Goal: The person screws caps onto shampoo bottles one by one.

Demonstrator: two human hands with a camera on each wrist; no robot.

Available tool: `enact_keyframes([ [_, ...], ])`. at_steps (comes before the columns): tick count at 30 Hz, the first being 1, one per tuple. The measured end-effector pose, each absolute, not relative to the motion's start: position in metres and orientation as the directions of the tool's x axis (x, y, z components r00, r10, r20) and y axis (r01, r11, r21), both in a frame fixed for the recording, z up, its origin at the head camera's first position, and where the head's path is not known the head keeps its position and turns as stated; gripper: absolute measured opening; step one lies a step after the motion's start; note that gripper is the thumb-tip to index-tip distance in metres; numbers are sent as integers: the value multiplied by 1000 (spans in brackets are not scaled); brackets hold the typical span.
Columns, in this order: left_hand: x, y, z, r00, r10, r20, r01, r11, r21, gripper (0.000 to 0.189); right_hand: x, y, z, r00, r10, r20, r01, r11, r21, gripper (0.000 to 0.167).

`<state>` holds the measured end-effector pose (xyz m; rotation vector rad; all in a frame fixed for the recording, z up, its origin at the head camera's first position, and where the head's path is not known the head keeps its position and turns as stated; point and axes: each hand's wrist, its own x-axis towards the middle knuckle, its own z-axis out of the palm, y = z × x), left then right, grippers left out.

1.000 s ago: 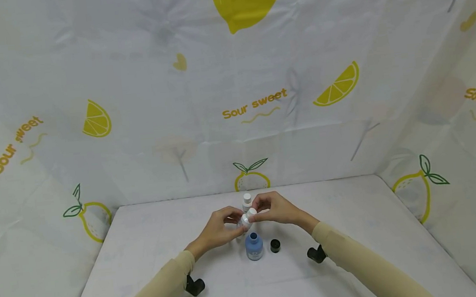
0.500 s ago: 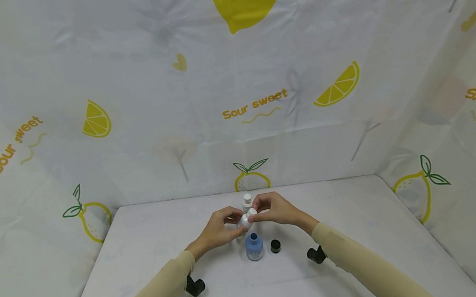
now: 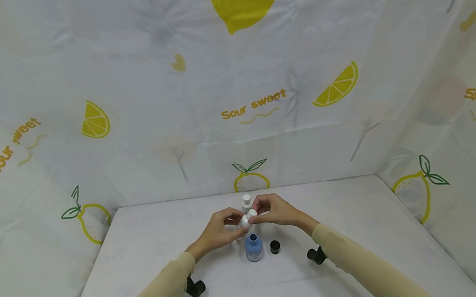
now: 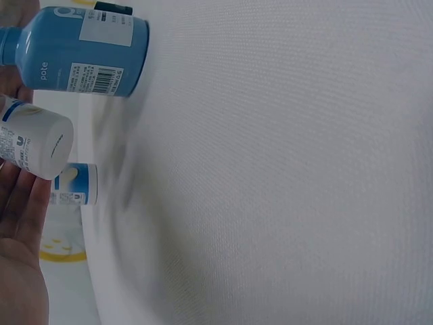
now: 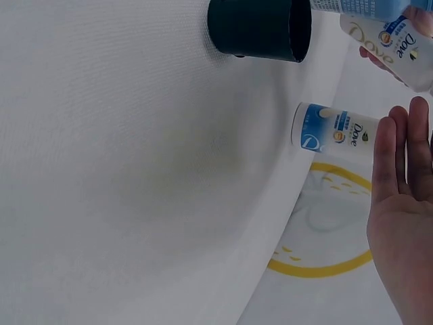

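My left hand [image 3: 216,229] grips a small white Dove bottle [image 4: 42,142] by its body, raised off the table and tilted with its top to the right. With thumb and fingers my right hand [image 3: 279,210] pinches the white cap [image 3: 251,213] at that bottle's top. Just in front stands a blue bottle [image 3: 254,251], upright and uncapped, its dark mouth showing. A black cap [image 3: 275,246] lies to its right. Behind the hands is a second Dove bottle [image 5: 331,128], white and blue, upright on the table with its white cap on. The fingers partly cover the held bottle.
A white cloth covers the table [image 3: 341,234]. White curtains [image 3: 152,104] with lemon prints enclose its back and sides. Black wrist cameras [image 3: 195,288] hang beneath both beige sleeves [image 3: 365,265].
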<state>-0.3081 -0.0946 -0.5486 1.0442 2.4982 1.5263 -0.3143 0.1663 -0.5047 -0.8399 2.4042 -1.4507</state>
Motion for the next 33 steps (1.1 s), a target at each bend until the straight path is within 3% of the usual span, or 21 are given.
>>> enact_keyframes([
  [9, -308, -95, -548, -764, 558, 323, 538, 276, 796, 33, -316, 168, -503, -801, -590, 107, -342, 302, -890, 36],
  [16, -308, -95, -548, -758, 563, 330, 548, 273, 791, 34, -318, 174, -501, -731, -663, 162, -384, 203, -901, 40],
  [22, -308, -96, -549, -760, 565, 320, 540, 274, 796, 35, -323, 179, -503, -693, -705, 151, -324, 117, -939, 43],
  [33, -308, -95, -548, -745, 573, 342, 558, 254, 790, 34, -322, 178, -504, -710, -693, 129, -321, 156, -934, 37],
])
